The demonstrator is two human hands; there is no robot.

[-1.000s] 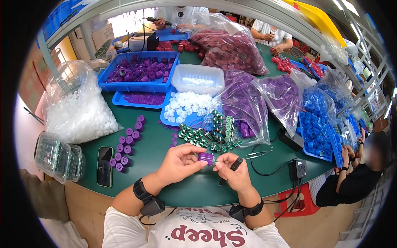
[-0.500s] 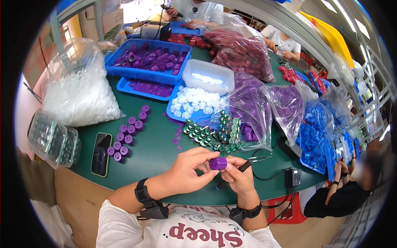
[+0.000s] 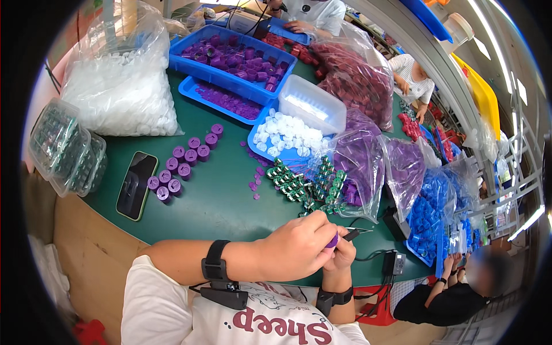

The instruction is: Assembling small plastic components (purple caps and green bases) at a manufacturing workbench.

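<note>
In front of me, near the table's front edge, both hands are closed around a small purple cap. My left hand reaches over it with bent fingers and hides most of it. On the cap's right side, my right hand has its fingertips against it. A black stick-shaped tool is also tucked in that hand; its far end is hidden. Just beyond lie green circuit boards with thin wires, in a heap. Finished-looking purple caps stand in rows to the left.
A phone lies at left, near stacked clear boxes. Behind are a bag of white parts, blue trays, a translucent tub and bags of purple and red parts. Co-workers sit behind and at right.
My left hand has turned over the purple cap and moved right, now covering most of it. The whole view has shifted and tilted. The cap stays between my hands.
</note>
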